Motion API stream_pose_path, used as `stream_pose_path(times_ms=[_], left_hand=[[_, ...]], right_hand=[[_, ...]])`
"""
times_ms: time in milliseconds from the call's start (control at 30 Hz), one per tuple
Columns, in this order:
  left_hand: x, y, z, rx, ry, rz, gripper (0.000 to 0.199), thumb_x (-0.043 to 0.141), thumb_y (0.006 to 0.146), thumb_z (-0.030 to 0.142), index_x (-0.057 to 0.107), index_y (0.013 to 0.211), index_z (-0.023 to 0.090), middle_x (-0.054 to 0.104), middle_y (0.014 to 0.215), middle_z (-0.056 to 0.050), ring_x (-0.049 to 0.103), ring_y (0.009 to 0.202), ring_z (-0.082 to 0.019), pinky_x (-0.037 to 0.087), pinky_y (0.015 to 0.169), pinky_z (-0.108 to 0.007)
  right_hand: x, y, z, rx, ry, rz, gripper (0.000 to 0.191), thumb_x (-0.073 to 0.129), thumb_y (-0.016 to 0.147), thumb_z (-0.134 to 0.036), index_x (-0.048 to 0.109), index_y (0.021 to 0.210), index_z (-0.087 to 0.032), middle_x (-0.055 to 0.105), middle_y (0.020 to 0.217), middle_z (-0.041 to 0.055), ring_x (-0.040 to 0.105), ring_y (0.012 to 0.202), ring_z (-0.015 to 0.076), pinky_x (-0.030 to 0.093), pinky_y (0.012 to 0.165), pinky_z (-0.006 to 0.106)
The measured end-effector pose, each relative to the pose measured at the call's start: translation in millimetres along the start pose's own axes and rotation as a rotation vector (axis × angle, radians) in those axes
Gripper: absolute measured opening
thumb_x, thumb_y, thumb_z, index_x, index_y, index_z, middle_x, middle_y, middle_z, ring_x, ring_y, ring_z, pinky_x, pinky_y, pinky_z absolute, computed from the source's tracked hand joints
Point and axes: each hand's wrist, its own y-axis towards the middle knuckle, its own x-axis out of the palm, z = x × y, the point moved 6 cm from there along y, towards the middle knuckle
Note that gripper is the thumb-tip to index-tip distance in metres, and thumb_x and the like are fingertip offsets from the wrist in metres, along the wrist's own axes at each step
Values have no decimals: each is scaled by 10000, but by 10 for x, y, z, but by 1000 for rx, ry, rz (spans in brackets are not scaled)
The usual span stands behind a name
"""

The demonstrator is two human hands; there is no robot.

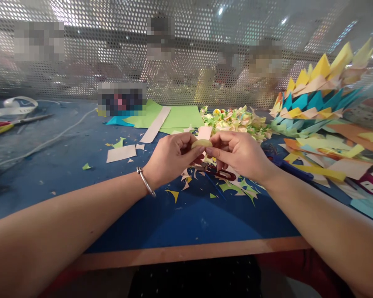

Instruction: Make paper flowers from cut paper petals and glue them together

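Note:
A small pale yellow paper piece [202,143] is held between my two hands above the middle of the blue table. My left hand [177,155], with a silver bracelet at the wrist, pinches its left side between thumb and fingers. The thumb and fingers of my right hand [236,153] are closed on its right side. Just behind it a pale pink strip [204,132] shows; whether a hand touches it is unclear. Under my hands lie red-handled scissors [225,174], partly hidden, among green, pink and yellow scraps [239,188].
Green paper sheets [182,116] and a heap of small folded pieces [236,120] lie behind. A layered paper construction [317,99] stands at right, near colored strips [323,161]. Yellow-and-red-handled scissors [6,127] lie far left. A perforated screen [186,74] borders the table.

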Motion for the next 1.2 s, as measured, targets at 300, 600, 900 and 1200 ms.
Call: stream_pose_path(times_ms=[300,600,900,1200], left_hand=[[-12,-7,107,50,315,4,129,609,768,209,583,645,180,586,554,19,465,515,-90,328,490,-247],[-39,14,107,12,359,-14,87,594,691,191,537,626,185,481,533,46,388,527,-90,283,500,-248],[-7,15,104,7,324,-12,82,599,682,208,541,626,196,484,517,46,389,525,-96,288,505,-261],[-14,30,49,-19,287,-14,65,593,677,226,552,633,200,547,497,37,432,500,-95,297,486,-257]], right_hand=[[27,-14,15,-20,-111,-46,206,744,831,-357,626,812,-190,579,602,-37,523,467,86,402,443,227],[4,-12,-7,-73,-245,0,121,707,816,-252,618,783,-177,517,580,-48,457,501,80,339,461,233],[14,-19,-65,-120,-347,17,87,672,804,-225,611,757,-185,506,589,-43,425,521,83,312,477,244],[-25,-6,-40,-107,-355,45,92,687,785,-236,623,754,-178,507,583,-41,430,520,83,323,488,244]])
